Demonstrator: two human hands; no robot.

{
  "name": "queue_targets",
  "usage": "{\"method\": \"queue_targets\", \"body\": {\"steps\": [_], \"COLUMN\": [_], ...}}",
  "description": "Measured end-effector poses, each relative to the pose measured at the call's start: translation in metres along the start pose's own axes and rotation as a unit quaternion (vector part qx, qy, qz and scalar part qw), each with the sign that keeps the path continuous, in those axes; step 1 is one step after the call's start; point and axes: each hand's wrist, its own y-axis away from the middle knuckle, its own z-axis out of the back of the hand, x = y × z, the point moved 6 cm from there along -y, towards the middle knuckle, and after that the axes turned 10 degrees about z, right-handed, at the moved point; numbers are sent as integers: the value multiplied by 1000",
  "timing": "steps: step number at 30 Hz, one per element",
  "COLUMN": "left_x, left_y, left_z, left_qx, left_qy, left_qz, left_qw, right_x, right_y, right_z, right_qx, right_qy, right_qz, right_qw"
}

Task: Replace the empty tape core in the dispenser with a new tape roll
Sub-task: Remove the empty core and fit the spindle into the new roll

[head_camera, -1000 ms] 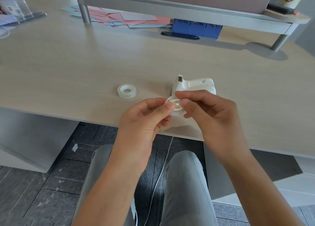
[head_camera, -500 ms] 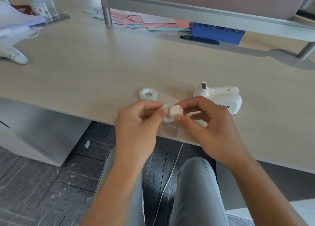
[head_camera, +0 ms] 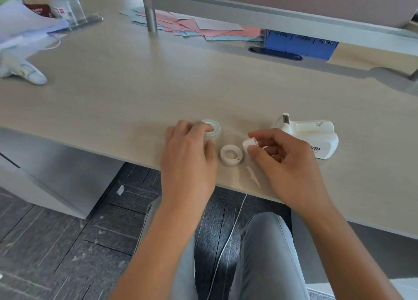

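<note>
A clear new tape roll [head_camera: 212, 129] lies on the wooden desk [head_camera: 135, 91], and the fingers of my left hand [head_camera: 188, 155] rest on its near side, closing around it. An empty white tape core [head_camera: 231, 155] lies flat on the desk between my hands. My right hand [head_camera: 282, 157] pinches a small white spindle hub [head_camera: 248, 144] between thumb and forefinger, just right of the core. The white tape dispenser [head_camera: 312, 136] stands on the desk behind my right hand, its cutter end pointing up and left.
Pink and blue papers [head_camera: 199, 26] and a blue box [head_camera: 298, 44] lie under a raised shelf at the back. A metal shelf post [head_camera: 149, 8] stands back centre. White papers and a white object [head_camera: 24, 72] sit far left. The desk's front edge runs just below my hands.
The core and hub have come apart: the core now lies on the desk, my right hand keeps the hub, and my left hand has moved left onto the new tape roll.
</note>
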Motion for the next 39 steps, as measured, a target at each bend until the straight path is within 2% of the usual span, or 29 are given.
{"method": "queue_targets", "body": {"steps": [2, 4, 8, 10, 13, 16, 18, 23, 26, 28, 29, 32, 39], "left_x": [1, 2, 5, 5, 1, -16, -29, -47, -54, -59, -61, -64, -69], "left_y": [-9, -15, -20, -21, -20, -11, -2, 22, 32, 37, 39, 44, 52], "left_z": [-3, -11, -19, -20, -17, -11, -9, -21, -34, -39, -42, -47, -49], "left_qx": [4, 39, 61, 56, 76, 127, 145, 209, 244, 249, 250, 256, 258], "left_qy": [-48, -89, -118, -78, 112, 302, 372, 479, 526, 542, 548, 547, 559], "left_qz": [-16, -20, -10, -18, 24, 105, 129, 183, 206, 217, 223, 236, 233], "left_qw": [999, 995, 991, 995, 990, 939, 908, 833, 788, 773, 766, 762, 753], "right_x": [1, 1, 1, 2, 5, 5, 4, 5, 7, 9, 11, 12, 22], "right_y": [2, 3, 4, 4, 6, 10, 14, 26, 29, 28, 28, 29, 33], "right_z": [1, 1, 2, 4, 9, 21, 33, 61, 70, 73, 75, 81, 80], "right_qx": [-1, -3, -9, -17, -40, -76, -99, -126, -145, -148, -147, -155, -157], "right_qy": [-3, -5, -13, -25, -47, -82, -91, -172, -310, -387, -396, -348, -151], "right_qz": [-1, -2, -4, -3, -2, -13, -25, -29, -60, -77, -75, -49, 27], "right_qw": [1000, 1000, 1000, 1000, 998, 994, 991, 977, 938, 907, 903, 923, 976]}}
